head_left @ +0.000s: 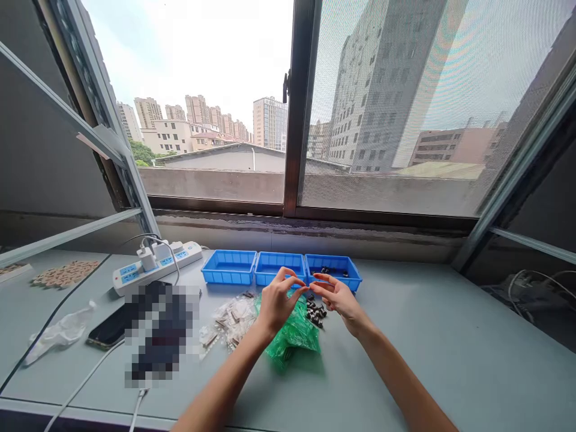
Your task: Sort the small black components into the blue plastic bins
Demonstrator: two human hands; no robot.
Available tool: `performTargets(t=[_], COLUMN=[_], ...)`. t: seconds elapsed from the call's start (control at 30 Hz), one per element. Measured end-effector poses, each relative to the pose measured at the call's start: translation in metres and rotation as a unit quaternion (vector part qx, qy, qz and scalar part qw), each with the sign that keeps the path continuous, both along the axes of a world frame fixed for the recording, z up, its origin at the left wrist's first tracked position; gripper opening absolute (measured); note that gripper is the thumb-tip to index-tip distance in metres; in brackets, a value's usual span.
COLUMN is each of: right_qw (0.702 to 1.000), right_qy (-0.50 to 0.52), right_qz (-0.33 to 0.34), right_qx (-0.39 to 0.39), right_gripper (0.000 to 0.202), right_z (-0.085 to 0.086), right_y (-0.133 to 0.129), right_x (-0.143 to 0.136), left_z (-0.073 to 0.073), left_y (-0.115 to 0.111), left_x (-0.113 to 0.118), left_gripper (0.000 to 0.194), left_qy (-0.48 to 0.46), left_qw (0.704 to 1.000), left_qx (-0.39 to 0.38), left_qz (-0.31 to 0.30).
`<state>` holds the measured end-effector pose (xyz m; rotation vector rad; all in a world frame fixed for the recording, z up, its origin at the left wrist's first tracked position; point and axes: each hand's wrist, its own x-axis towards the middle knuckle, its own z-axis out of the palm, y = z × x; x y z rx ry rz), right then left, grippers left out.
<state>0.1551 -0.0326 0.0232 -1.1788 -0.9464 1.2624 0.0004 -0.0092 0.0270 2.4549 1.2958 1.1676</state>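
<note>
My left hand (279, 305) and my right hand (341, 301) meet fingertip to fingertip above a green plastic bag (299, 329). Both are closed in a pinch, and whatever sits between the fingers is too small to make out. Beside the bag, below my right hand, lies a pile of small black and silvery parts (317, 313). Small clear bags with slim metallic pieces (234, 317) are heaped left of the green bag. Just behind my hands, the right blue tray (356, 281) holds a few dark parts. The middle blue tray (265, 278) is partly hidden by my left hand.
A left blue tray (228, 278) completes the row by the window wall. Further left are a power strip (191, 252) with plugs, a dark phone (108, 327), a pixelated dark device (164, 336), cables, a crumpled white wrapper (63, 330) and small tan pieces (67, 273). Metal frame bars flank the table.
</note>
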Motion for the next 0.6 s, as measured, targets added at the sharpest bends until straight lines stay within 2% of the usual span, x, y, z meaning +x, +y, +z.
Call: performTargets(t=[0.27,0.6], right_qw=[1.000,0.999], right_qy=[-0.008,0.016], right_qz=[0.001,-0.002], right_qx=[-0.004,-0.032], right_gripper=[0.052,0.060], right_z=[-0.0036,0.0025], right_y=[0.0041,0.0001], right_x=[-0.0009,-0.0039], left_z=[-0.0061,-0.0022], left_y=[-0.0007,-0.0014], left_x=[0.0027,0.0022], left_gripper=[0.015,0.012], left_qy=[0.023,-0.024], left_qw=[0.999,0.999], left_qx=[0.028,0.041], left_qz=[-0.013,0.001])
